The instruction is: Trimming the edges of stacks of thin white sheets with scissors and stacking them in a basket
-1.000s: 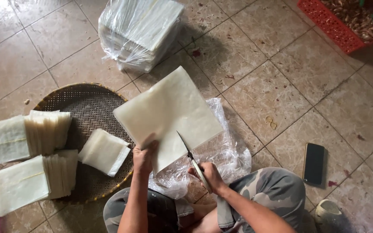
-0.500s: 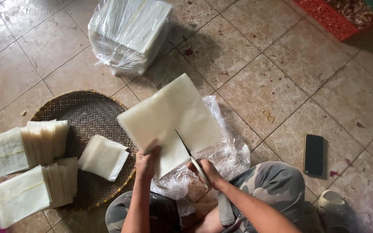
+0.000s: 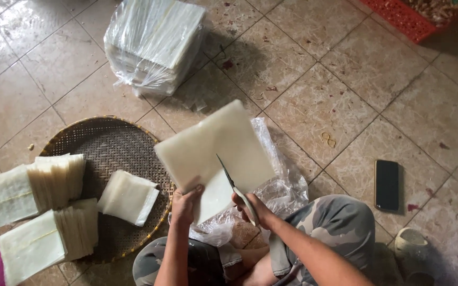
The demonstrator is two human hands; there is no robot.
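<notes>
From here I see my left hand (image 3: 186, 204) low in the middle of the frame, thumb on top and fingers underneath, pinching the near edge of a large pale square sheet (image 3: 216, 151) that is held up off the floor and tilted toward the upper right. My right hand (image 3: 255, 209) sits just beside it, closed around the handles of a pair of scissors (image 3: 232, 182), whose blades point up and to the left and lie across the lower part of the sheet (I cannot tell how far the blades are parted). Under the sheet and my hands lies a crumpled clear plastic bag (image 3: 282, 185) on the tiled floor (image 3: 319, 106). At the left of the frame a round woven tray (image 3: 115, 143) holds cut pieces: a small folded stack (image 3: 128, 197) near its right side, and two fanned piles (image 3: 33, 182) (image 3: 49, 238) hanging over its left rim. In the upper middle stands a tall wrapped stack of sheets (image 3: 155, 39), well apart from my hands. At the right a dark phone (image 3: 387, 185) lies flat on the tiles, with a pale shoe (image 3: 412, 246) below it near the lower right corner. My knees in camouflage trousers (image 3: 340, 222) fill the bottom edge.
</notes>
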